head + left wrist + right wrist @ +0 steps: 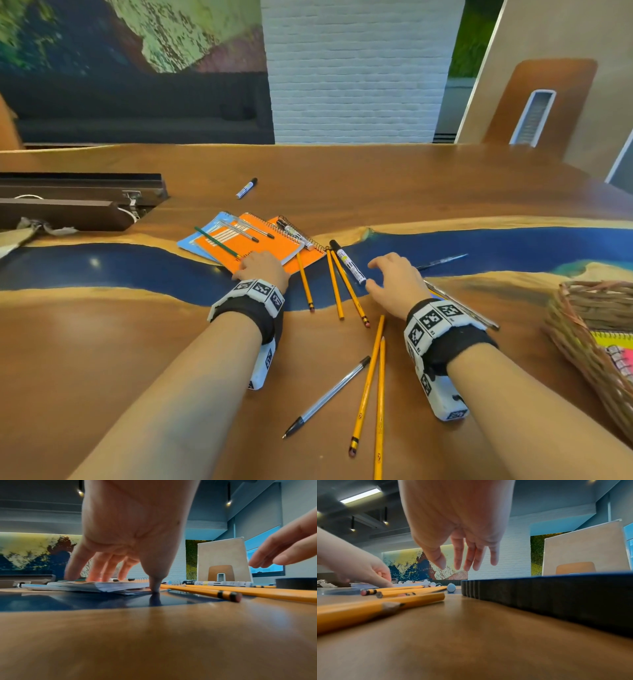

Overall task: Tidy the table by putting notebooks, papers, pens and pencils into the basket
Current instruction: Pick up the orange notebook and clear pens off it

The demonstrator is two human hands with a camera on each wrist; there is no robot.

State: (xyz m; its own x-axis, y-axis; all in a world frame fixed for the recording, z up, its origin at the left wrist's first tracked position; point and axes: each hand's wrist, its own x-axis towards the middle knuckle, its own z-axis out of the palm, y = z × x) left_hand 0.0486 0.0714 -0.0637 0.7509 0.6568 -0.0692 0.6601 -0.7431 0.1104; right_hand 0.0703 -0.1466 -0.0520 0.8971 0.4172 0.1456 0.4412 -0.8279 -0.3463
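Note:
A stack of orange notebooks point(253, 245) over a blue notebook point(202, 236) lies mid-table, with two pens point(246, 231) and a green pencil point(217, 242) on top. My left hand point(260, 267) rests its fingers on the stack's point(85, 586) near corner, and its thumb tip touches the table at the stack's edge. My right hand point(394, 277) hovers with spread, empty fingers point(467, 566) beside a white marker point(347, 262). Three yellow pencils point(337, 284) lie between the hands. The wicker basket point(589, 329) stands at the right edge, a yellow notebook point(613, 337) inside it.
Two more pencils point(370, 387) and a clear pen point(329, 394) lie nearer me. A dark book point(556, 595) sits under my right wrist. Another marker point(246, 188) lies farther back, and a pen point(442, 262) on the blue strip. A cable trough point(78, 202) opens at the left.

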